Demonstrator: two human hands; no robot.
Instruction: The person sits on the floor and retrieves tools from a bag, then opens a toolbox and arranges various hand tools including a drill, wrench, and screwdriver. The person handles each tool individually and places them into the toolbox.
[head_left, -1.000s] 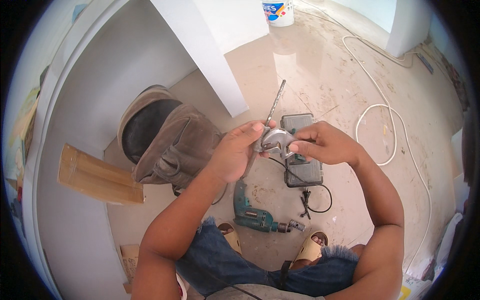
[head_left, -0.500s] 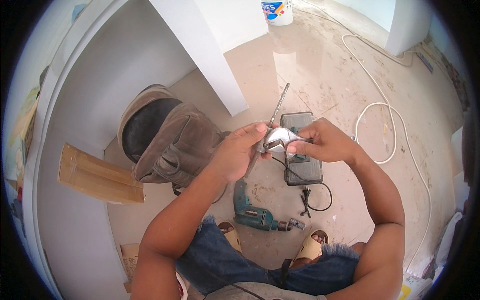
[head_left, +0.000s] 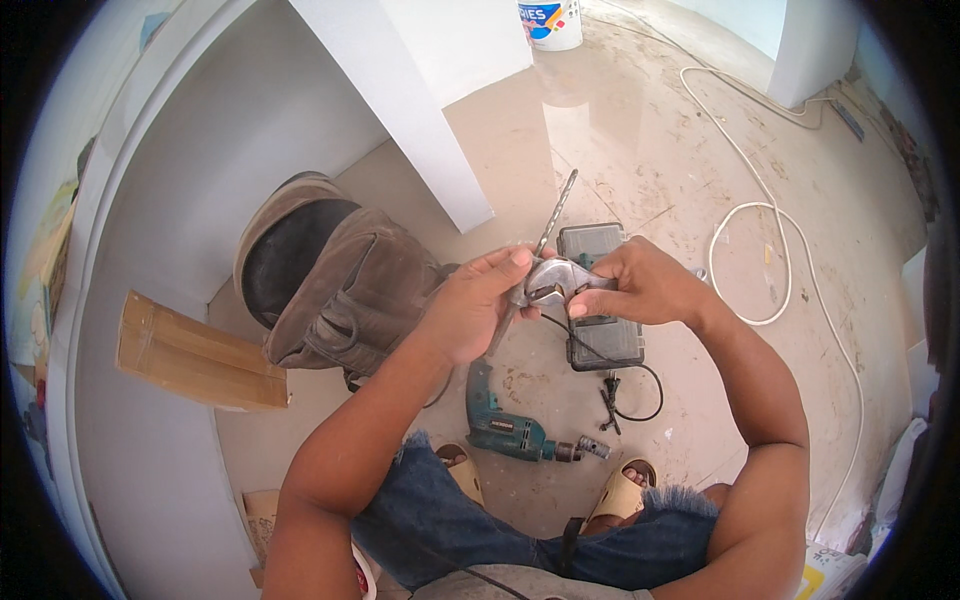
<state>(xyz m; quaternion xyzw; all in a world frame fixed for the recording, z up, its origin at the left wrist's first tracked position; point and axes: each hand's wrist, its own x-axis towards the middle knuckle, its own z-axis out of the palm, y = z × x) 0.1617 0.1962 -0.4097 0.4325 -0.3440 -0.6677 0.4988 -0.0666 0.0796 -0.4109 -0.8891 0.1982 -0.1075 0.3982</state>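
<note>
My left hand [head_left: 470,305] is closed on a long spiral drill bit [head_left: 555,208], which sticks up at a slant above my fingers. Against it, by my left thumb, lies the head of a silver adjustable wrench [head_left: 552,275], held with my right hand [head_left: 650,285], thumb and fingers wrapped at its jaw end. What exactly the jaws touch is hidden. Below my hands a teal power drill [head_left: 508,435] lies on the floor, a small metal cylinder [head_left: 593,446] at its chuck end. A grey plastic case [head_left: 605,345] with a clear lid sits behind my hands.
A brown bag [head_left: 330,290] and a long cardboard piece [head_left: 200,355] are at the left by a white recess. A black plug [head_left: 610,400] lies right of the drill. A white cable [head_left: 760,205] loops across the right floor. A bucket [head_left: 550,25] stands at the back.
My hands have turned the wrench and bit slightly: the bit's tip has moved a little right and down, and my right hand has shifted slightly upward. The things on the floor are unchanged.
</note>
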